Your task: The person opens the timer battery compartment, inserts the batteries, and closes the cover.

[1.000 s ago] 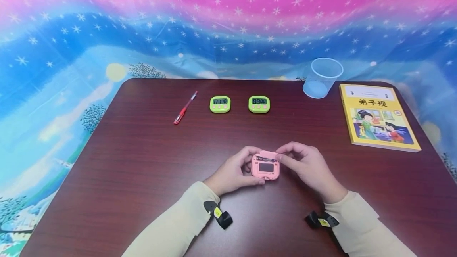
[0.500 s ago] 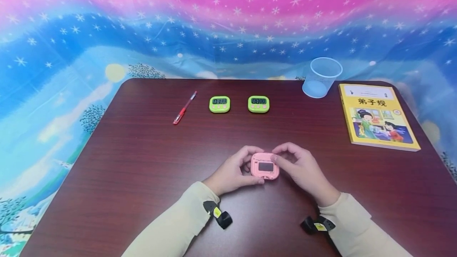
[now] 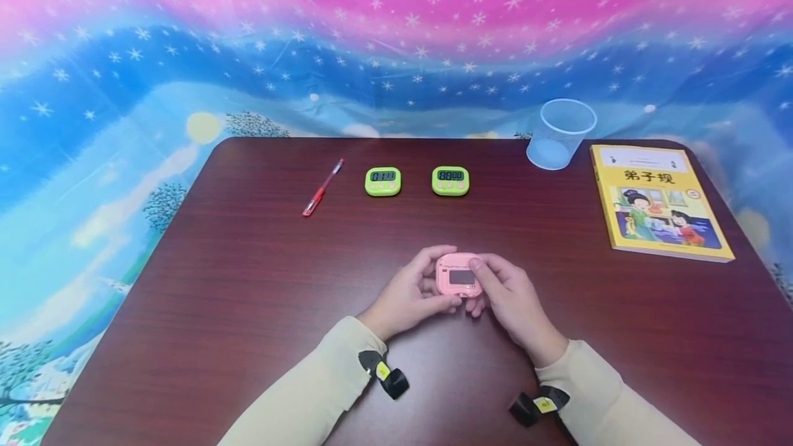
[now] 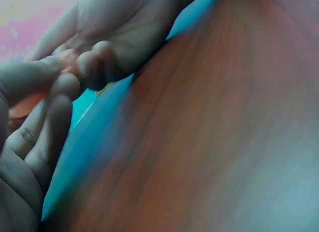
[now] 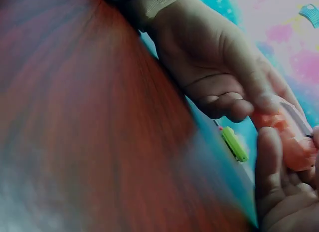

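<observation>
A pink digital timer [image 3: 450,287] is held above the middle front of the table, its back with a dark rectangle facing up. My left hand [image 3: 403,298] grips its left side, thumb at the lower edge and fingers at the upper edge. My right hand [image 3: 517,305] holds the right side, with the thumb pressing near the top on the battery cover [image 3: 455,261]. The cover lies over the battery slot. In the right wrist view the timer [image 5: 296,147] sits between both hands; in the left wrist view fingers hide most of it.
Two green timers [image 3: 383,182] stand side by side farther back. A red pen [image 3: 323,188] lies to their left. At the back right are a clear plastic cup [image 3: 551,150] and a yellow book [image 3: 663,205].
The battery cover has come down over the battery that showed before. My right hand has moved left, its thumb now on the cover and its fingers below. The timer has risen slightly in view.
</observation>
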{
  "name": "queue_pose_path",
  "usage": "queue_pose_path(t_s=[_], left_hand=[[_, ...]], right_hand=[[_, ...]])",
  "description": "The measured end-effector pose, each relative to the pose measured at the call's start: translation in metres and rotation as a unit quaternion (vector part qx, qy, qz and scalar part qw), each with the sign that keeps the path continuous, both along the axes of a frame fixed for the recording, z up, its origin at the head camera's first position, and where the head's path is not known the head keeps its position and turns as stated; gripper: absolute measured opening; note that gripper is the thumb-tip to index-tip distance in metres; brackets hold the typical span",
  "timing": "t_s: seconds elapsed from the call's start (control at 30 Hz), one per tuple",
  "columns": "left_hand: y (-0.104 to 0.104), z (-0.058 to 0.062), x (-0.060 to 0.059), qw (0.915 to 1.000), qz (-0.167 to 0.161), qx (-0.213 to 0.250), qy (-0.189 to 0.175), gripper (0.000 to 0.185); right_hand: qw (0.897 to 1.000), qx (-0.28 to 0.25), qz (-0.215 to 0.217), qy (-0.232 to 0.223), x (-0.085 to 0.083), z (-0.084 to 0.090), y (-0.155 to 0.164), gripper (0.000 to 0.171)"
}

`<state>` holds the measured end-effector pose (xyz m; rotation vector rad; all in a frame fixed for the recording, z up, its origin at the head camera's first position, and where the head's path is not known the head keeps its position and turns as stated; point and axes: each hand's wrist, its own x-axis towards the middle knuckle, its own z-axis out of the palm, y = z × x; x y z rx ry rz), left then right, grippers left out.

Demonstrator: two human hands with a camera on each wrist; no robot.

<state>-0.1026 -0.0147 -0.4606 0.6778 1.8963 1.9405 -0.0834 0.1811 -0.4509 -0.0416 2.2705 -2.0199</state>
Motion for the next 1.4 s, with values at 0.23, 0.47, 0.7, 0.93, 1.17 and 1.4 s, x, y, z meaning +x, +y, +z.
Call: queue_pose_path(t_s=[0.23, 0.47, 0.7, 0.93, 1.17, 1.4], left_hand=[[0.012, 0.002, 0.005, 0.9941, 0.007, 0.073, -0.08, 0.055], [0.011, 0.003, 0.003, 0.9928, 0.06, 0.061, -0.084, 0.038], [0.012, -0.001, 0.003, 0.9931, 0.085, 0.039, -0.07, 0.033], [0.013, -0.003, 0.004, 0.9926, 0.09, 0.033, -0.075, 0.032], [0.013, -0.001, 0.003, 0.9919, 0.085, 0.042, -0.085, 0.031], [0.012, 0.003, 0.002, 0.9914, 0.075, 0.052, -0.094, 0.031]], right_hand=[[0.999, -0.008, -0.053, 0.008, -0.003, -0.001, -0.003, 0.03], [0.998, 0.007, -0.057, 0.023, -0.001, 0.0, -0.01, 0.026], [0.998, 0.011, -0.059, 0.03, 0.002, -0.002, -0.011, 0.026], [0.998, 0.014, -0.052, 0.039, 0.004, -0.005, -0.008, 0.024], [0.999, -0.042, 0.016, 0.012, 0.005, -0.005, -0.006, 0.033], [0.996, -0.083, 0.033, 0.004, 0.005, -0.004, -0.006, 0.037]])
